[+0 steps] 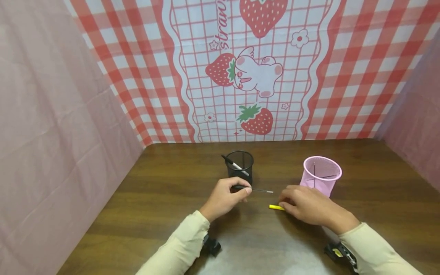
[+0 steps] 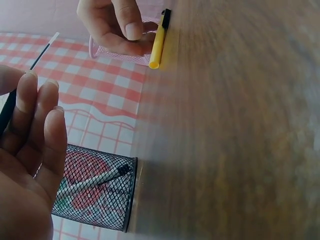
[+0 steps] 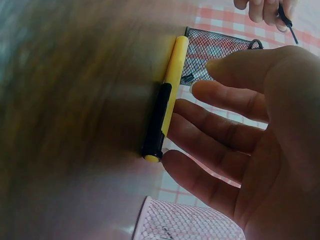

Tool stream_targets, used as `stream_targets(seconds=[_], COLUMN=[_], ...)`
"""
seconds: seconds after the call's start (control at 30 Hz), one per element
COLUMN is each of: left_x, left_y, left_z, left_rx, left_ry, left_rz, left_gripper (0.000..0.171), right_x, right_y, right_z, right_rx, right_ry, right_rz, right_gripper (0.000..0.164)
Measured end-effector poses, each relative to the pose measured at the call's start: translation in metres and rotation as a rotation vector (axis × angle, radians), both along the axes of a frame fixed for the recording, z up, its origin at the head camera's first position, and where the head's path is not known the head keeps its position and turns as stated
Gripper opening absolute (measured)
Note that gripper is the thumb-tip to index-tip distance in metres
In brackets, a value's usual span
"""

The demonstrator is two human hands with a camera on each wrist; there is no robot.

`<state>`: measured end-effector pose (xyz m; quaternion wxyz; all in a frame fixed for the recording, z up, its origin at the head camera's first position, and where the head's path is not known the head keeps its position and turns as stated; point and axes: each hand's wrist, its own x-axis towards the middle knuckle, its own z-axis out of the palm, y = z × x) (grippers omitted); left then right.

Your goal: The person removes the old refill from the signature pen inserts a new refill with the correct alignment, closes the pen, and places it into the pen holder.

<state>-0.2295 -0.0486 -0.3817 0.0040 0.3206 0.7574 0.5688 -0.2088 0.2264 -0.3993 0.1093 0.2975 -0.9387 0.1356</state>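
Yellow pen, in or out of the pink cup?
Out: the yellow pen lies on the table by the right hand, outside the pink cup.

The head view faces forward, down over the tabletop. Close, sideways-turned wrist views share the yellow pen.

This looks like a small cloth-walled booth around a table; whether it stands in a home, an office or a lab cannot be told. Behind the table hangs a red-and-white checked cloth printed with strawberries, flowers and a white cartoon animal, its lettering turned sideways. A left curtain, plain pink, lines the table's left side, and a right curtain its right. The brown, wood-grained table is furnished like a desk: a black mesh cup and a pink mesh cup stand on its far part.
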Motion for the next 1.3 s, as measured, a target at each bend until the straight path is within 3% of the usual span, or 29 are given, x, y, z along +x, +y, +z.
stream_targets(seconds=[0.1, 0.3, 0.4, 0.77, 1.3], left_x=[0.002, -0.013, -0.014, -0.016, -0.015], left_y=[0.000, 0.001, 0.001, 0.001, 0.001], left_z=[0.004, -0.019, -0.022, -0.024, -0.023], left_rx=[0.001, -0.016, -0.016, -0.008, -0.010], left_ry=[0.001, 0.004, 0.016, 0.036, 0.036], left_rz=[0.003, 0.018, 0.018, -0.013, -0.022], left_gripper=[0.012, 0.010, 0.010, 0.016, 0.019], right_x=[0.000, 0.000, 0.000, 0.001, 0.004], right_y=[-0.001, -0.003, -0.003, -0.008, -0.017], right_z=[0.002, 0.002, 0.001, 0.004, 0.009], right_rx=[-0.003, -0.022, -0.037, -0.109, -0.266], right_ry=[0.007, 0.019, 0.030, 0.111, 0.118], right_rz=[-0.009, -0.009, -0.002, 0.019, 0.096], right_gripper=[0.009, 0.007, 0.007, 0.009, 0.013])
